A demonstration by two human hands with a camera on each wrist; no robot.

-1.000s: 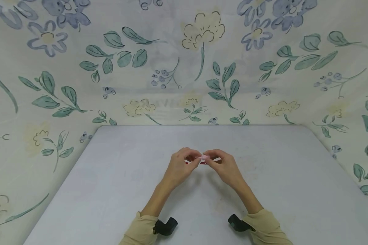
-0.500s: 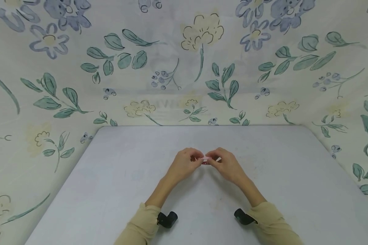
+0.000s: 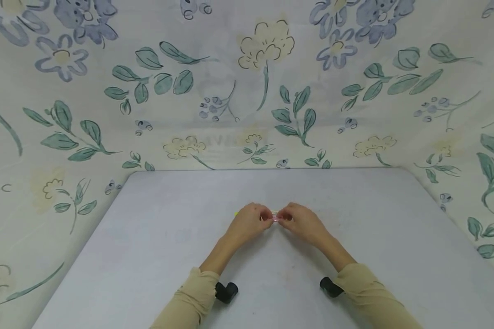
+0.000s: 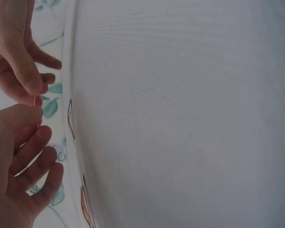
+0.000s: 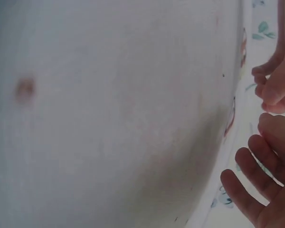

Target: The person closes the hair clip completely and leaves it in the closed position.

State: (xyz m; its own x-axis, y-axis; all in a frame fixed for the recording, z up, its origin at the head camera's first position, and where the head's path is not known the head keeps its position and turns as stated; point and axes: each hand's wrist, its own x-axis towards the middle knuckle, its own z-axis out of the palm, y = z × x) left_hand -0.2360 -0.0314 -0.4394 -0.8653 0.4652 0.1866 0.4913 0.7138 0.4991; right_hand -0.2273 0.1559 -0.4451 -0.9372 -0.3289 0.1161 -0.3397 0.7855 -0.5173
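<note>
Between my two hands a thin pink-red rubber band [image 3: 275, 220] spans in parallel strands. My left hand [image 3: 249, 221] pinches one end between thumb and fingertips, and my right hand [image 3: 302, 222] pinches the other. In the left wrist view the band [image 4: 38, 101] shows as a short red line between the two thumbs, with the other left fingers loosely bent. The right wrist view shows my right hand [image 5: 270, 175] with its lower fingers spread; the band is mostly hidden there.
Thin loops lie on the white table [image 3: 169, 256]: a dark red loop [image 4: 71, 121] and an orange-brown loop [image 4: 86, 204] in the left wrist view. A yellow piece [image 3: 236, 214] peeks out beside the left hand. Floral cloth [image 3: 214, 68] hangs behind the table.
Both hands have come slightly lower in the head view. The pink-red band now shows as separate strands between the fingertips, and a yellow piece has come into view beside the left hand.
</note>
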